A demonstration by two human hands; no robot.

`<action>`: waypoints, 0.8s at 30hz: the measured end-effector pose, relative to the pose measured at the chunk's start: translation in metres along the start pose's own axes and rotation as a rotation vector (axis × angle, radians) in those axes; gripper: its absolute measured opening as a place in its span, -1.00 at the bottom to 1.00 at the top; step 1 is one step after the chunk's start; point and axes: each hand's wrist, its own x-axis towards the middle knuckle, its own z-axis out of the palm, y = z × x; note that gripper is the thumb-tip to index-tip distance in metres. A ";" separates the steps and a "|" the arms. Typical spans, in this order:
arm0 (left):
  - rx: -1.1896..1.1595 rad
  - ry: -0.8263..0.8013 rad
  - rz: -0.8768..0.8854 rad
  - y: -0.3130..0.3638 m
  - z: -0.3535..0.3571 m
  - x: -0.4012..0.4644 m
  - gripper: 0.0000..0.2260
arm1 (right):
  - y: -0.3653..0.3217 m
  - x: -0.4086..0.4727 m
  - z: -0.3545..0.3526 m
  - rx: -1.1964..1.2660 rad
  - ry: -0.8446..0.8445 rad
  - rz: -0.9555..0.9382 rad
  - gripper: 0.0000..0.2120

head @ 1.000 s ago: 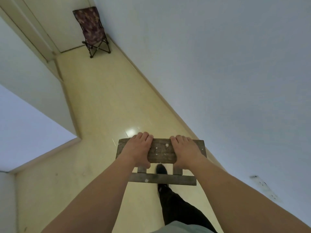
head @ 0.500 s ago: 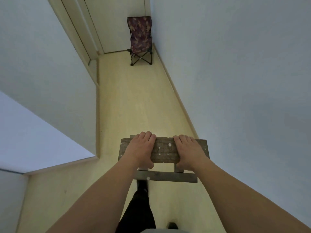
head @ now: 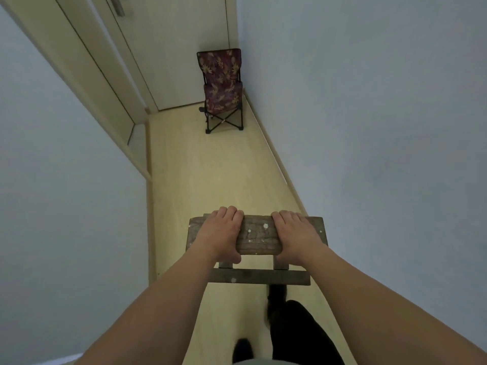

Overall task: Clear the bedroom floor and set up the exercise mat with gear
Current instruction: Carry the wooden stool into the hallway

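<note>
Rough paint-flecked wooden stool gripped by both hands.

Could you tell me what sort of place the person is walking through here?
Most likely a narrow hallway in a home: plain pale walls close in on both sides of a light yellowish floor, with a cream door at the far end and a maroon leaf-patterned folding chair beside it.
</note>
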 end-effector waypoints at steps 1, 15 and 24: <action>0.004 -0.010 0.003 -0.016 -0.004 0.031 -0.16 | 0.012 0.032 -0.006 0.005 -0.006 0.003 -0.06; -0.015 -0.052 -0.076 -0.198 -0.105 0.351 -0.18 | 0.129 0.392 -0.141 0.015 -0.053 -0.081 -0.07; -0.016 -0.058 -0.086 -0.366 -0.139 0.543 -0.18 | 0.151 0.639 -0.202 0.022 -0.075 -0.067 -0.04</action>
